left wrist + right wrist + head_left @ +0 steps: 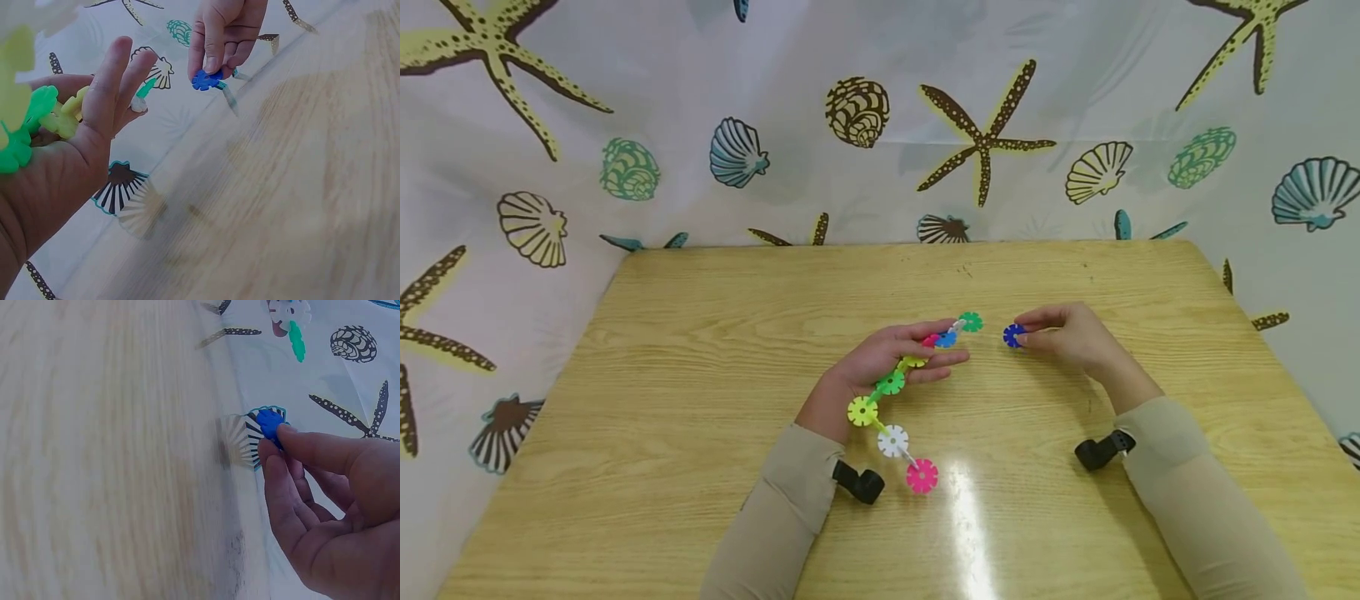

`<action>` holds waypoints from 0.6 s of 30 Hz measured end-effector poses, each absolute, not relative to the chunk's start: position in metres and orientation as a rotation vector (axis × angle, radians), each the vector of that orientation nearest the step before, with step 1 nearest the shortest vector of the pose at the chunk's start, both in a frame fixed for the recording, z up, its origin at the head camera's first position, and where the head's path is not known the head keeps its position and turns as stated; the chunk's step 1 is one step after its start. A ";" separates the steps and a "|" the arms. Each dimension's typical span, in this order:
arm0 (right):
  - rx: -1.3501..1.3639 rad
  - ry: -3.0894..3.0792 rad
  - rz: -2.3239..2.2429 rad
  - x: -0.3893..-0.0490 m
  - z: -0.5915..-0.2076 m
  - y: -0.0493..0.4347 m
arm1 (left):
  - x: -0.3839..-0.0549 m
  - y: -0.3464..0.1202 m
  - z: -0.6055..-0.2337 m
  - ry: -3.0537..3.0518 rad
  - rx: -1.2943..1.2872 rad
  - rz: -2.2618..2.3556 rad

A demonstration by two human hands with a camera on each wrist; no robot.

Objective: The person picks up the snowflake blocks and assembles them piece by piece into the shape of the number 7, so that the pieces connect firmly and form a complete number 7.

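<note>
My left hand (895, 354) holds a chain of notched plastic discs near its far end, with the thumb and fingers about it. The chain runs back over the palm and wrist: a green disc (971, 322) at the far tip, then white, light blue, pink, yellow and green ones. Nearer me come a yellow disc (862, 411), a white disc (892, 441) and a pink disc (922, 476) at the near end. Between thumb and fingertips, my right hand (1070, 337) pinches a single dark blue disc (270, 425), a short gap to the right of the green tip.
Both hands are over a light wooden table (700, 333). A white cloth (820, 183) printed with shells and starfish hangs behind it and along the sides. Black wrist cameras sit on the left sleeve (797, 475) and the right sleeve (1180, 458).
</note>
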State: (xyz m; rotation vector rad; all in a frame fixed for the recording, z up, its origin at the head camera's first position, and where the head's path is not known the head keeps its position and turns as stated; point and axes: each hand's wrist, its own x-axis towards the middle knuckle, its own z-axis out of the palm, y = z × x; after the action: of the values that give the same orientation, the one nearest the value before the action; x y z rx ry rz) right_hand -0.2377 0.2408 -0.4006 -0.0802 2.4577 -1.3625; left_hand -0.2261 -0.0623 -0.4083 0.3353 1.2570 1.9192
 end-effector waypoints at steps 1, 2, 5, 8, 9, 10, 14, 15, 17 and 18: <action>-0.081 2.451 -1.374 -0.238 -0.400 0.240 | -0.226 -0.062 -0.408 1.261 0.328 1.919; -0.083 2.445 -1.389 -0.239 -0.399 0.239 | -0.227 -0.063 -0.408 1.264 0.324 1.920; -0.099 2.437 -1.416 -0.240 -0.397 0.236 | -0.227 -0.063 -0.409 1.266 0.314 1.923; -0.102 2.437 -1.427 -0.242 -0.397 0.233 | -0.228 -0.063 -0.410 1.260 0.309 1.931; -0.110 2.435 -1.429 -0.243 -0.398 0.233 | -0.228 -0.063 -0.410 1.259 0.309 1.932; -0.107 2.431 -1.434 -0.243 -0.398 0.232 | -0.227 -0.063 -0.410 1.258 0.308 1.933; -0.113 2.416 -1.459 -0.245 -0.400 0.230 | -0.227 -0.064 -0.409 1.251 0.302 1.937; -0.117 2.414 -1.461 -0.245 -0.400 0.230 | -0.226 -0.064 -0.409 1.250 0.298 1.939; -0.121 2.414 -1.471 -0.246 -0.399 0.228 | -0.226 -0.064 -0.408 1.246 0.292 1.942; -0.127 2.411 -1.477 -0.246 -0.399 0.227 | -0.226 -0.064 -0.408 1.243 0.288 1.943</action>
State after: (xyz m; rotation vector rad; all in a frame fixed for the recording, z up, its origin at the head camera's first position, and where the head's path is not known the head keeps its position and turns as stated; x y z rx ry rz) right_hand -0.2460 0.2274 -0.3986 -0.1272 2.4111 -1.4767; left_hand -0.2257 -0.0643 -0.4080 0.2884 1.2435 1.9434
